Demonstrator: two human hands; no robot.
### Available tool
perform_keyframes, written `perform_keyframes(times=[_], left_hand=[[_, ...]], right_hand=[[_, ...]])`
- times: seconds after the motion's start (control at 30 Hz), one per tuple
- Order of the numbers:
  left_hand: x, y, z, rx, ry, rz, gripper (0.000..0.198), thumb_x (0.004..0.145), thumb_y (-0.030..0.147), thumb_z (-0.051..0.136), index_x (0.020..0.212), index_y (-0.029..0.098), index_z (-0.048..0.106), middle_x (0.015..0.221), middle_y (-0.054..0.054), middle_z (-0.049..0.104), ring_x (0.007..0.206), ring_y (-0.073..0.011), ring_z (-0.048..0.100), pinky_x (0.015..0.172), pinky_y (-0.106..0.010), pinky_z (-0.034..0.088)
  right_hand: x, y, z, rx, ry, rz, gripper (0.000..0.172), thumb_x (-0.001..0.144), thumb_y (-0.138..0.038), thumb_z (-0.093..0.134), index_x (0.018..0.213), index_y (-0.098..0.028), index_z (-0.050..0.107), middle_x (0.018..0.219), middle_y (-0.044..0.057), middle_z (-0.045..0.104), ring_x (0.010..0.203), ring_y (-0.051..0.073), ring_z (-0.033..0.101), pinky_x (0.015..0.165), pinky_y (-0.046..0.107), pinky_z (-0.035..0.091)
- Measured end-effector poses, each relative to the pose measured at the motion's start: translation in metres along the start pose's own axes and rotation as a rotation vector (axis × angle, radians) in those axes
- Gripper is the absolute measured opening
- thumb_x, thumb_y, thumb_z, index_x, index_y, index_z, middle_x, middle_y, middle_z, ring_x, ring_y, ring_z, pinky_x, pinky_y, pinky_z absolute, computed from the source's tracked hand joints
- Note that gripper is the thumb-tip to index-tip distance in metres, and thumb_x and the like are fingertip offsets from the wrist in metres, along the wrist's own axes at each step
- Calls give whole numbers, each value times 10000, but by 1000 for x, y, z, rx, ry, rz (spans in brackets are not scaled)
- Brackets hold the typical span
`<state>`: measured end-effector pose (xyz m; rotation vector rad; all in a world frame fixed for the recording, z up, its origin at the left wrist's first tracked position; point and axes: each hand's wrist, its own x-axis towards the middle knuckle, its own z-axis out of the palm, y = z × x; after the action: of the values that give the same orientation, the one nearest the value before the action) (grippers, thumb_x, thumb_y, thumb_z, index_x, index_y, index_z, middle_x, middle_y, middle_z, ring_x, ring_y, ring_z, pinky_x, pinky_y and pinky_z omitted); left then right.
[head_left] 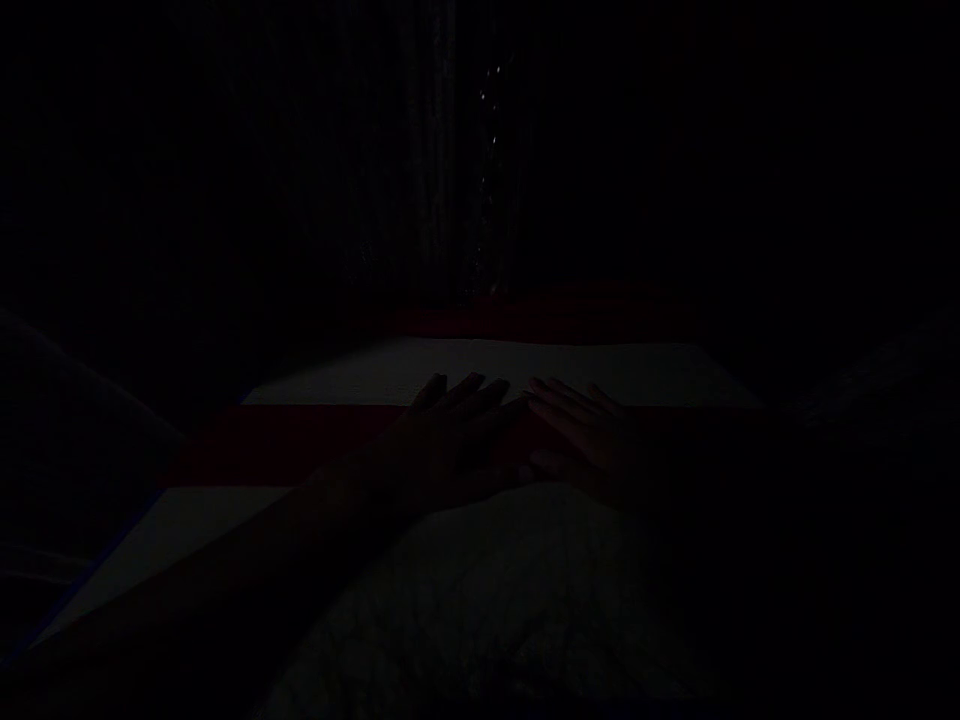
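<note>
Super dark in here, but my left hand is lying palm down, pretty much flat, fingers fanned out, nothing in its grip that I can see. My right hand is just beside it, also open with the fingers spread and nothing visibly held. Index tips and thumb tips come together in the middle — too dim to tell if they actually touch. Both look to be resting on a striped cloth, right across its red band, fingertips poking onto the pale stripe beyond. My left forearm cuts across the near left part and hides a chunk of it; my right arm just melts into the dark. Closer to me there's a pale, creased patch, can't tell what of. The cloth's left side ends in a slanting blue edge; past the pale stripe sits another dim red band. Further back — faint upright streaks and a few bright specks.
</note>
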<state>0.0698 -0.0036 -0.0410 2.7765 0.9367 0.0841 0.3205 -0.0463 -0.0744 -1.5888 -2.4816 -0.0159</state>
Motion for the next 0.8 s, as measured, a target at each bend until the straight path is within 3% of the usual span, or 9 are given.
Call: perform_keyframes(times=[0.8], left_hand=[[1, 1, 0, -23, -37, -22, 909, 965, 827, 296, 1663, 269, 135, 1703, -51, 91, 1585, -329, 54, 1255, -629, 29]], right_hand=[[0, 0, 0, 21, 6, -4, 677, 1024, -596, 359, 1594, -231, 348, 1654, 63, 324, 1539, 267, 288, 1258, 606, 209]])
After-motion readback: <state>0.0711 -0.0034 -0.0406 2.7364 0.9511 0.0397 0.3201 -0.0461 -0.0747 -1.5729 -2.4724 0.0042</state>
